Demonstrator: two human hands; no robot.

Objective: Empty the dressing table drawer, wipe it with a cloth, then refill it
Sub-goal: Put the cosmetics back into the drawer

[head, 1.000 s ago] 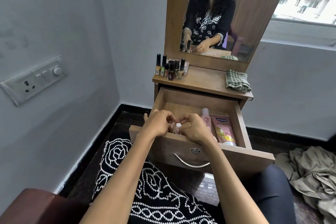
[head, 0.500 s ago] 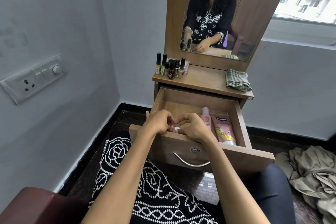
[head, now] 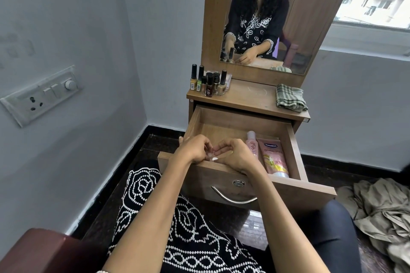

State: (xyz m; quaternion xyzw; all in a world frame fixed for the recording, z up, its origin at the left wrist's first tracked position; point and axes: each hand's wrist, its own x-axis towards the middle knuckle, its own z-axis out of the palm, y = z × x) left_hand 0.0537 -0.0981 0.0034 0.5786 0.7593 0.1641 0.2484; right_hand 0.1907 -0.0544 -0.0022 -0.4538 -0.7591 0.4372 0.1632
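Green-checked cloth (head: 290, 100), pink tubes (head: 274, 157), perhaps a white cap (head: 214, 159).

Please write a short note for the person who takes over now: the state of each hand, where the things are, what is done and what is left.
Left hand and right hand: both over the drawer front, fingers curled on a small white-capped item.
In the drawer: pink bottle and Vaseline tube, right side.
On the tabletop: nail polish bottles, folded cloth.
Done or left: whether the drawer is being emptied or refilled cannot be told.
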